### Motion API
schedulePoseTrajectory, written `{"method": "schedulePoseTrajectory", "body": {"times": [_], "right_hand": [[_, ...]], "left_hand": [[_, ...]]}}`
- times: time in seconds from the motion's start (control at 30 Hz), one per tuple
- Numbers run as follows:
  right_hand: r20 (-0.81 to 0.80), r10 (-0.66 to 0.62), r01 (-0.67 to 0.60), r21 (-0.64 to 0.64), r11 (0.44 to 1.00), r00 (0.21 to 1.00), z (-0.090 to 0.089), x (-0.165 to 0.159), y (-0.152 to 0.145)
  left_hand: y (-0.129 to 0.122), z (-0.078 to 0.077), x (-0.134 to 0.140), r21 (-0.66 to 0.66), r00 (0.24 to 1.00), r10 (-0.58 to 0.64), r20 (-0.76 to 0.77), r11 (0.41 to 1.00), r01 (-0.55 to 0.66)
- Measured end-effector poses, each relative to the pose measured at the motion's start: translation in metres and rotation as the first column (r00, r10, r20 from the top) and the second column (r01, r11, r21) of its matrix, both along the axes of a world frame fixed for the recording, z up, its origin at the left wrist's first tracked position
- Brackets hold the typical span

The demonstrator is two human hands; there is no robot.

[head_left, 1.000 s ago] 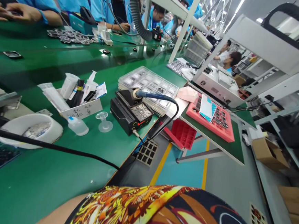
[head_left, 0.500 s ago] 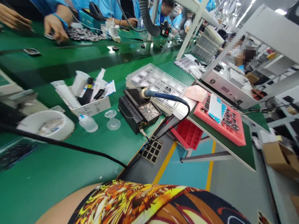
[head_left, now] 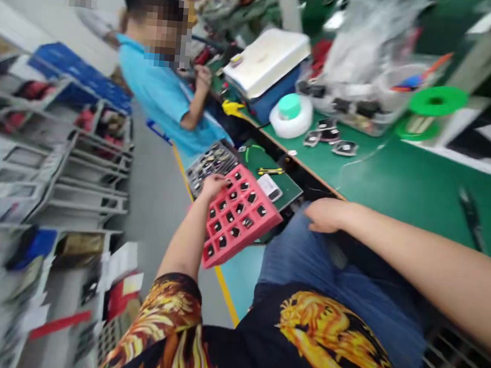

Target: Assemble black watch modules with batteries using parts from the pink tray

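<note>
My left hand (head_left: pixel 214 186) reaches over the far left edge of a pink foam tray (head_left: pixel 241 237). Its fingers are bent together at one of the tray's pockets; what they pinch, if anything, is too small and blurred to name. Small dark square parts (head_left: pixel 261 211), which look like watch modules, sit in the tray's pockets. My right hand (head_left: pixel 326 214) lies low over my jeans (head_left: pixel 295 256), beside the bench edge, with loosely spread fingers and nothing seen in it.
Beyond the pink tray lies a grey tray of parts (head_left: pixel 213 164). A person in a blue shirt (head_left: pixel 159 92) works behind it. On the green bench (head_left: pixel 373 183) are a white round container (head_left: pixel 291 119), several watch-like pieces (head_left: pixel 328 132), a green spool (head_left: pixel 436 102) and tweezers (head_left: pixel 472 219). Shelves (head_left: pixel 88 183) line the left.
My view has swung from the bench with the soldering iron to the left side. Both my hands, out of sight before, now show, the left one at the pink tray.
</note>
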State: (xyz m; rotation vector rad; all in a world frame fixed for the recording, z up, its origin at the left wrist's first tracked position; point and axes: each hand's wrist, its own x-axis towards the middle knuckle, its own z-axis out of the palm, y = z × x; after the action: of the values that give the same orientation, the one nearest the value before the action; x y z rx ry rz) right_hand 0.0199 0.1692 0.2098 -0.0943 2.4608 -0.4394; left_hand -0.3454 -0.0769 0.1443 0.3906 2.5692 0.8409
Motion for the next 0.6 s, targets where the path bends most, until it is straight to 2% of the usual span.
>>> {"method": "schedulePoseTrajectory", "body": {"times": [0.03, 0.1, 0.23, 0.33, 0.47, 0.6], "right_hand": [[0.005, 0.046, -0.046, 0.027, 0.999, 0.999, -0.007, -0.014, -0.002], [-0.01, 0.086, -0.085, 0.066, 0.994, 0.996, -0.018, -0.02, 0.0], [-0.037, 0.079, -0.075, 0.106, 0.991, 0.996, -0.029, -0.003, 0.008], [-0.056, 0.063, -0.057, 0.089, 0.994, 0.996, -0.039, -0.002, 0.01], [-0.111, 0.067, -0.062, 0.053, 0.997, 0.992, -0.056, -0.003, 0.013], [-0.169, 0.042, -0.043, -0.002, 0.999, 0.985, -0.067, 0.0, 0.017]], "left_hand": [[-0.027, 0.002, -0.011, -0.009, 0.999, 0.05, 0.015, 0.999, -0.05], [-0.052, -0.001, -0.026, 0.007, 0.994, 0.085, 0.065, 0.996, -0.085], [-0.054, -0.006, -0.045, 0.114, 0.983, 0.079, 0.168, 0.988, -0.099], [-0.061, 0.002, -0.067, 0.192, 0.973, 0.141, 0.185, 0.965, -0.176], [-0.073, 0.02, -0.116, 0.308, 0.933, 0.355, 0.053, 0.883, -0.354], [-0.075, 0.026, -0.164, 0.356, 0.826, 0.56, -0.062, 0.786, -0.506]]}}
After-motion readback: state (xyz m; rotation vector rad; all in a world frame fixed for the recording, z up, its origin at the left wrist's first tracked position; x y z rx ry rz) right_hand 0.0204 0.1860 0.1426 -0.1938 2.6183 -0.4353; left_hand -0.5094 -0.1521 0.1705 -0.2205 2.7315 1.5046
